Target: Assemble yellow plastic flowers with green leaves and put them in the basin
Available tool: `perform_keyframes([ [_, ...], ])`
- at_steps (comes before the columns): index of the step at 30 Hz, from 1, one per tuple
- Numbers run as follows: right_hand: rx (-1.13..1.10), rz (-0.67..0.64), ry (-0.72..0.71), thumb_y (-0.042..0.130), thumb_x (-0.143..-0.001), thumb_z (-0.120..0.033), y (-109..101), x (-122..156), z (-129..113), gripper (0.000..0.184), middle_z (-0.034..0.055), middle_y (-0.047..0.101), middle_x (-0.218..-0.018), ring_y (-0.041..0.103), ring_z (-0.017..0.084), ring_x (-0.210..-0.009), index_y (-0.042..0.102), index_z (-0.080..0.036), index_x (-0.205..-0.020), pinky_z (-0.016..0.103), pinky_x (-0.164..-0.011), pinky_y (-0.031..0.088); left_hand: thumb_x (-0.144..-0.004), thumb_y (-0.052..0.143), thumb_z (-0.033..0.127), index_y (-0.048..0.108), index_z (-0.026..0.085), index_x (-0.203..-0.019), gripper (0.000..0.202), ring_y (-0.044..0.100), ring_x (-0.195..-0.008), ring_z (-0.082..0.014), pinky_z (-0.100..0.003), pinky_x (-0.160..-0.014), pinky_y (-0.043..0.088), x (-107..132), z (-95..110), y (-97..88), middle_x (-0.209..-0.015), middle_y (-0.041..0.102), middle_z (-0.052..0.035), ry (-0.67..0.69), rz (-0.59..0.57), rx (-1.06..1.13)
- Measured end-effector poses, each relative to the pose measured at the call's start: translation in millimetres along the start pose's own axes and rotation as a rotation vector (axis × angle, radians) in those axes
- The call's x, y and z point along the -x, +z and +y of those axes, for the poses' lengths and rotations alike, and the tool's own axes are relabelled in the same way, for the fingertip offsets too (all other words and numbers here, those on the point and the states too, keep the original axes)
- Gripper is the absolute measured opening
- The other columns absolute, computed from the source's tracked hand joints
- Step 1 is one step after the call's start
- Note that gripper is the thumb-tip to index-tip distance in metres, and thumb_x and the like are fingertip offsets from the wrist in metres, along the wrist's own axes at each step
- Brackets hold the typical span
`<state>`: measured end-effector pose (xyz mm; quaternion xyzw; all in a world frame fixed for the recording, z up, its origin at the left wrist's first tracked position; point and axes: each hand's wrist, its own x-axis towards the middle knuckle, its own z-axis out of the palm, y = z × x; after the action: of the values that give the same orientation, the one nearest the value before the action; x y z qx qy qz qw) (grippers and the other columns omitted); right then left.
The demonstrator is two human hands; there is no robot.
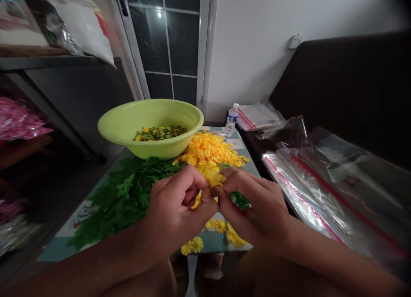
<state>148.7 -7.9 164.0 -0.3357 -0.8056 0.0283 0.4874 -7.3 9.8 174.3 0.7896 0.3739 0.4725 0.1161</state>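
My left hand [181,202] and my right hand [257,200] meet above the near part of the table. Pinched between the fingertips of both is a yellow artificial flower [214,177]; its lower part is hidden by the fingers. Just behind lies a heap of yellow artificial flowers [208,149]. Green artificial leaves [128,194] spread in a pile left of my left hand. A few loose yellow flowers [196,244] rest along the table's near edge, below my hands.
A light green basin [150,149] holding mixed green and yellow pieces [160,133] stands at the back left. Behind the heap is a water bottle [231,120]. Transparent plastic bags [308,194] with red strips lie on the dark bench at right. Pink flowers [22,119] sit far left.
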Motion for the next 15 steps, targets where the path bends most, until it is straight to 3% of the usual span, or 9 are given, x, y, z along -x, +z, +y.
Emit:
perform_keyframes([
  [5,-0.150,-0.003,0.123,0.052,-0.081,-0.006,-2,-4,0,0.021,-0.0039,0.046,-0.061,0.044,0.008,-0.052,0.041,-0.021,-0.070,0.021,-0.048,0.038,-0.071,0.054,0.012,0.045,0.019,-0.061,0.015,0.026,-0.041,-0.0044,-0.017,-0.038,0.025,0,-3,-0.8,-0.048,0.027,0.0103,0.000,-0.016,0.023],
  [8,-0.476,-0.052,0.323,0.053,-0.084,-0.010,-5,-8,1,0.020,-0.0032,0.055,-0.061,0.053,0.007,-0.052,0.042,-0.021,-0.070,0.019,-0.049,0.045,-0.078,0.053,0.014,0.048,0.019,-0.067,0.013,0.032,-0.043,-0.0048,-0.016,-0.039,0.027,2,-6,-2.9,-0.050,0.034,0.0092,-0.090,-0.038,0.144],
  [11,-0.817,-0.120,0.491,0.052,-0.088,-0.016,-7,-12,3,0.021,-0.0018,0.061,-0.062,0.065,0.012,-0.058,0.039,-0.022,-0.073,0.025,-0.059,0.056,-0.088,0.047,0.020,0.052,0.021,-0.084,0.007,0.040,-0.048,-0.0056,-0.015,-0.042,0.033,3,-8,-5.5,-0.057,0.044,0.0080,-0.203,-0.060,0.320],
  [15,-1.032,-0.151,0.603,0.056,-0.088,-0.021,-8,-15,5,0.024,-0.0022,0.060,-0.062,0.069,0.015,-0.062,0.040,-0.021,-0.071,0.030,-0.062,0.058,-0.092,0.048,0.032,0.055,0.022,-0.094,0.013,0.048,-0.057,-0.0062,-0.015,-0.051,0.040,2,-9,-6.5,-0.066,0.053,0.0063,-0.331,-0.239,0.523],
])
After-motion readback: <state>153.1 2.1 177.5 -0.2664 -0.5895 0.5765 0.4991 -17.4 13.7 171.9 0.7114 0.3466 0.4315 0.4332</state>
